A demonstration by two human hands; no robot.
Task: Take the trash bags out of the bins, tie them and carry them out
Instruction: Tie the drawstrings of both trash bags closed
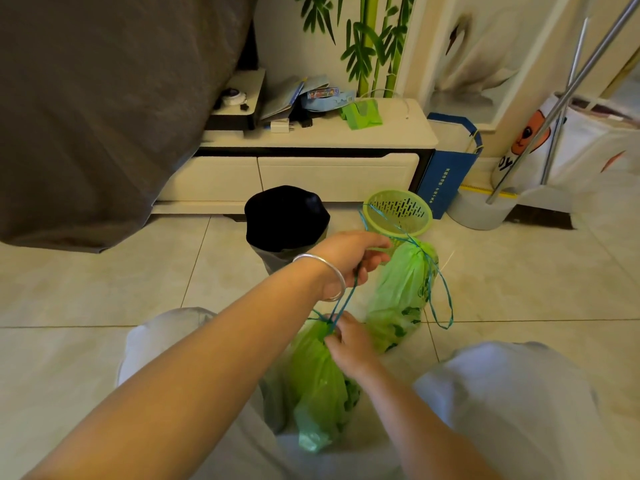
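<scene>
Left hand up, fingers pinched on the blue drawstring, pulling it taut from the near bag. Right hand clamped around that bag's gathered neck, just under the knot point. Near bag: green, on the floor between the person's knees. Second green bag just beyond it, upright on the floor, neck already cinched, its drawstring loop hanging down the right side. Green basket bin behind the second bag, no liner visible. Bin with black liner to its left, in front of the low cabinet.
</scene>
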